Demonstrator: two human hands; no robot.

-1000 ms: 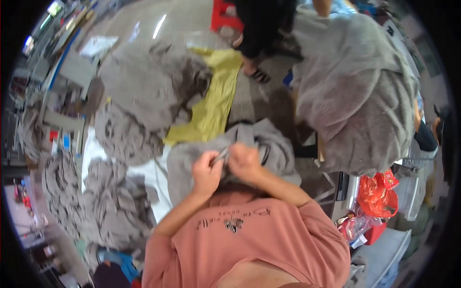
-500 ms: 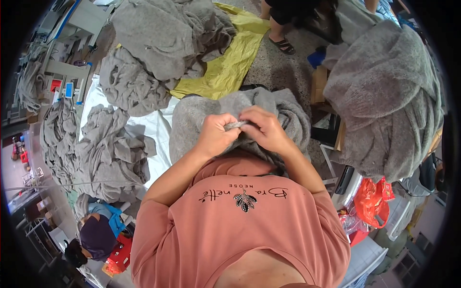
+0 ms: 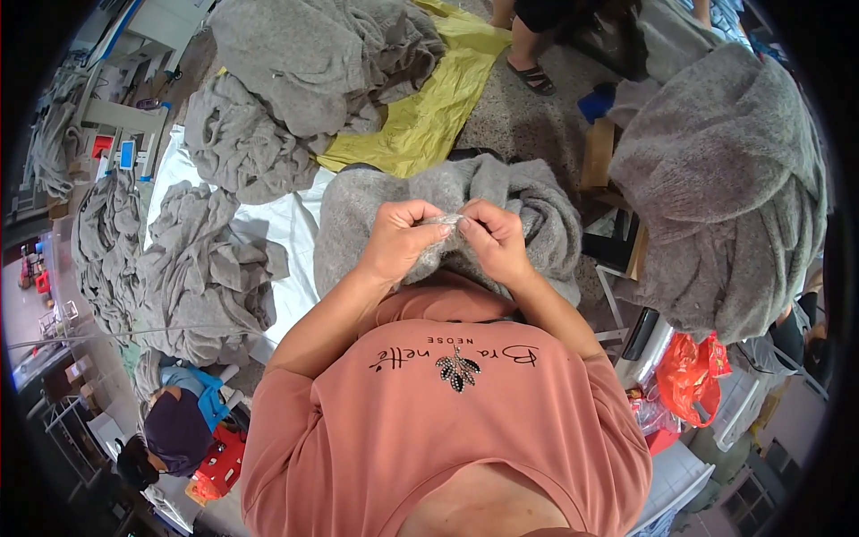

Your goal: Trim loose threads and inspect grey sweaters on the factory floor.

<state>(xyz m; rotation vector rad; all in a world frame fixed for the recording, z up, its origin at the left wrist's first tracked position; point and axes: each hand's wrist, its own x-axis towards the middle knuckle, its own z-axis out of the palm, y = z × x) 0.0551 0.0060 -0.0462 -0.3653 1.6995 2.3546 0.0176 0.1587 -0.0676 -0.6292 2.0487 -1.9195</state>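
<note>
A grey knitted garment (image 3: 358, 215) lies bunched over my lap. My left hand (image 3: 401, 240) pinches a raised edge of this knit between thumb and fingers. Close beside it, my right hand (image 3: 492, 237) is closed on the same edge, its thumb and forefinger pressed together near the left fingertips. Only a short strip of the knit shows between the two hands. Whether a small tool or a thread is also in the fingers is too small to tell.
Grey knits are heaped on yellow sheeting (image 3: 465, 76) ahead and white sheeting (image 3: 293, 291) at the left. Another tall grey heap (image 3: 725, 152) stands at the right, by a cardboard box (image 3: 598, 157). A red plastic bag (image 3: 689, 380) is nearer. Other people are at the far side and lower left.
My right hand has turned so its thumb and forefinger show pinching the edge. My left hand's grip has shifted slightly, and the strip of knit between them looks flatter and wider.
</note>
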